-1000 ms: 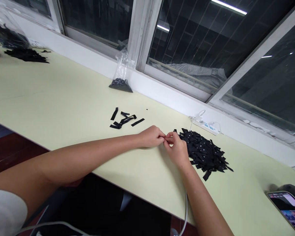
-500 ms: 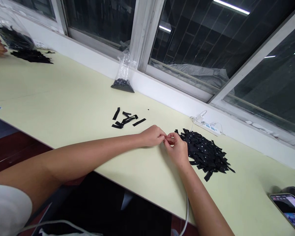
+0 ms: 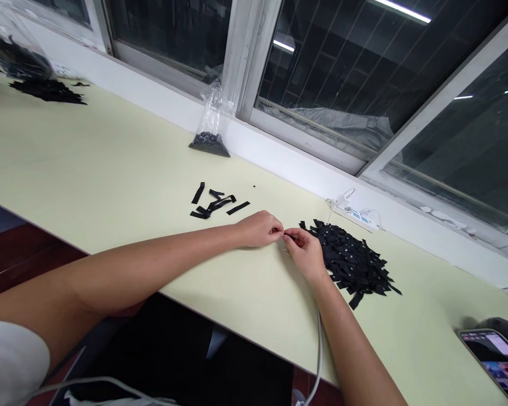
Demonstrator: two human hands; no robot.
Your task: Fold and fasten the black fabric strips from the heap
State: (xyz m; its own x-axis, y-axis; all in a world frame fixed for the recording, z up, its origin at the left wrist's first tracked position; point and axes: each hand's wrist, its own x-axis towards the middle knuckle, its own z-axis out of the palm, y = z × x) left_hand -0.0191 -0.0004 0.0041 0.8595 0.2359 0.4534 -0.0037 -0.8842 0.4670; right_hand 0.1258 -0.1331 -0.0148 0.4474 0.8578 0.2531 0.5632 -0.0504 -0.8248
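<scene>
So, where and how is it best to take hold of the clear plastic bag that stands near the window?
Probably by the narrow upper part of the clear plastic bag, from above or from the open table side. It stands upright: the top is thin, gathered film, while the small black pieces fill the wide bottom. The white wall close behind leaves less room.

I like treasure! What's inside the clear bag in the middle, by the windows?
Small black pieces fill the bottom of the clear bag; the outer ones hide any deeper inside.
</scene>
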